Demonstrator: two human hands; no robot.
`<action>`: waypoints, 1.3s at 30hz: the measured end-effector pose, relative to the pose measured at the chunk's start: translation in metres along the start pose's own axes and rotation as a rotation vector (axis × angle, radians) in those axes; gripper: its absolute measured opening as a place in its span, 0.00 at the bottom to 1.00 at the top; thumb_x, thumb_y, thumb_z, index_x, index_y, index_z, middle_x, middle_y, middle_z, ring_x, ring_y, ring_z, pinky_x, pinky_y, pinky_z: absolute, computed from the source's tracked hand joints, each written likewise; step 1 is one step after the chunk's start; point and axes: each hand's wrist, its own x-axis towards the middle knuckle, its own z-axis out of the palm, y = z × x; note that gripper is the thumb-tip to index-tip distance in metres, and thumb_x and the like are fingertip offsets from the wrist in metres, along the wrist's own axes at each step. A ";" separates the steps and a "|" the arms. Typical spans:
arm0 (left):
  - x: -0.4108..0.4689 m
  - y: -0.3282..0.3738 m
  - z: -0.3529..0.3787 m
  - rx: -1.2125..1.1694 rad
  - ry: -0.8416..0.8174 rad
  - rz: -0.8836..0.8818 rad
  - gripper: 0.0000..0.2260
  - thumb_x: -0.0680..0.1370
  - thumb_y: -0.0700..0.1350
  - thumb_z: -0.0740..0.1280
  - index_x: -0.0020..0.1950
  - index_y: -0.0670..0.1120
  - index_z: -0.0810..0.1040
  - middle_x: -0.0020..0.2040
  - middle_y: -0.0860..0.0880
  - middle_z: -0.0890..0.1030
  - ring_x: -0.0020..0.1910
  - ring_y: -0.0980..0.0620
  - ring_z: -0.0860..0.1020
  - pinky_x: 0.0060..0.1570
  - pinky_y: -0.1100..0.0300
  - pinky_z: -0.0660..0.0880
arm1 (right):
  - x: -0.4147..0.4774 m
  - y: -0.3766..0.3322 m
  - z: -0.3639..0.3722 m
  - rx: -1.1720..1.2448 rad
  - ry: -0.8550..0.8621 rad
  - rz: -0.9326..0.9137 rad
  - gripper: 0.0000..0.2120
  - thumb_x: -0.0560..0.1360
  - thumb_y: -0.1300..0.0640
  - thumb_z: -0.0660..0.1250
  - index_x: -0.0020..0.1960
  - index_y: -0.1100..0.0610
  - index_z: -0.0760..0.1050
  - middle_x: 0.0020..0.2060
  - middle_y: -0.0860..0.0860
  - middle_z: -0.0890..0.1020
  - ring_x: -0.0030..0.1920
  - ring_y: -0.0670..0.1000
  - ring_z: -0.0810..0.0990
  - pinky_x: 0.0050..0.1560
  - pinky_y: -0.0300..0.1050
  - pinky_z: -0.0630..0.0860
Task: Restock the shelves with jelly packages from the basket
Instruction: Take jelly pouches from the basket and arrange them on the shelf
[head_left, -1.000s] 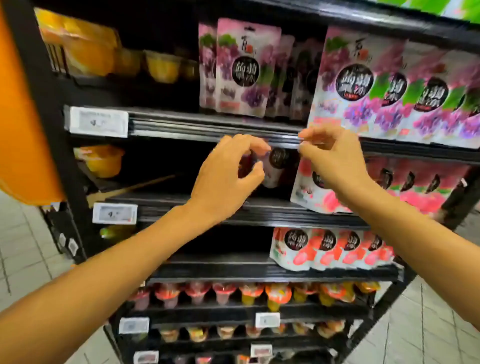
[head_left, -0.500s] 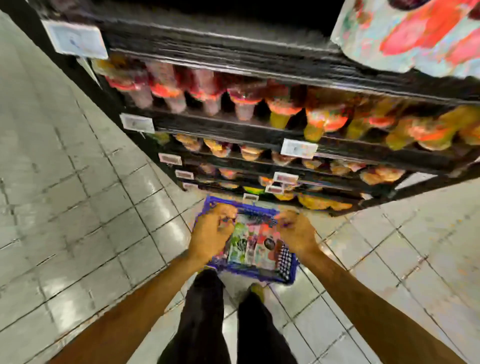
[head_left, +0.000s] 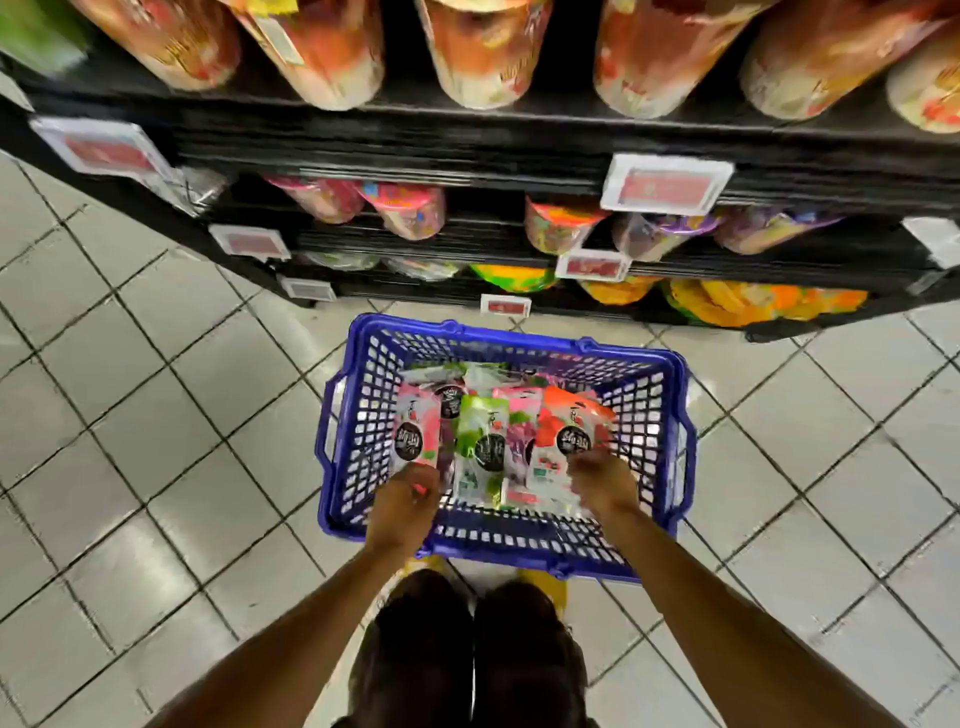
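Note:
A blue plastic basket (head_left: 670, 395) stands on the tiled floor in front of my feet, holding several jelly packages. My left hand (head_left: 402, 506) grips the near end of a pink package (head_left: 413, 431) at the basket's left. My right hand (head_left: 602, 486) grips the near end of a red-orange package (head_left: 566, 431) on the right. Between them lies a green package (head_left: 480, 441) with a purple one beside it. Both hands are inside the basket.
Black shelves (head_left: 467, 140) rise just beyond the basket, lined with jelly cups (head_left: 488, 52) and red price tags (head_left: 667, 184). Bags of yellow-orange goods (head_left: 748, 304) fill the lowest shelf. Grey floor tiles (head_left: 156, 415) spread to the left and right.
One second ago both hands were up at a middle shelf. My view has dropped to the floor and my hands have gone down into the basket and taken hold of two packages.

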 end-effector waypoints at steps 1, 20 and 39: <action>0.012 -0.012 0.013 0.005 -0.004 -0.013 0.10 0.74 0.33 0.67 0.40 0.47 0.80 0.43 0.46 0.84 0.40 0.48 0.80 0.37 0.65 0.72 | 0.017 0.008 0.006 0.016 0.048 0.025 0.07 0.79 0.59 0.63 0.44 0.51 0.75 0.41 0.52 0.78 0.35 0.47 0.74 0.38 0.40 0.72; 0.122 -0.066 0.096 0.067 0.232 -0.463 0.44 0.70 0.50 0.77 0.76 0.36 0.55 0.75 0.34 0.60 0.73 0.34 0.60 0.71 0.40 0.61 | 0.137 0.070 0.042 0.219 0.226 0.179 0.25 0.64 0.50 0.80 0.55 0.63 0.79 0.48 0.57 0.84 0.46 0.54 0.81 0.48 0.43 0.76; 0.088 -0.036 0.088 -0.466 -0.101 -0.362 0.18 0.63 0.48 0.81 0.50 0.49 0.82 0.41 0.52 0.86 0.39 0.57 0.84 0.41 0.60 0.81 | 0.070 0.051 0.064 0.496 -0.289 -0.004 0.11 0.78 0.64 0.64 0.57 0.59 0.81 0.50 0.54 0.85 0.49 0.52 0.83 0.52 0.47 0.79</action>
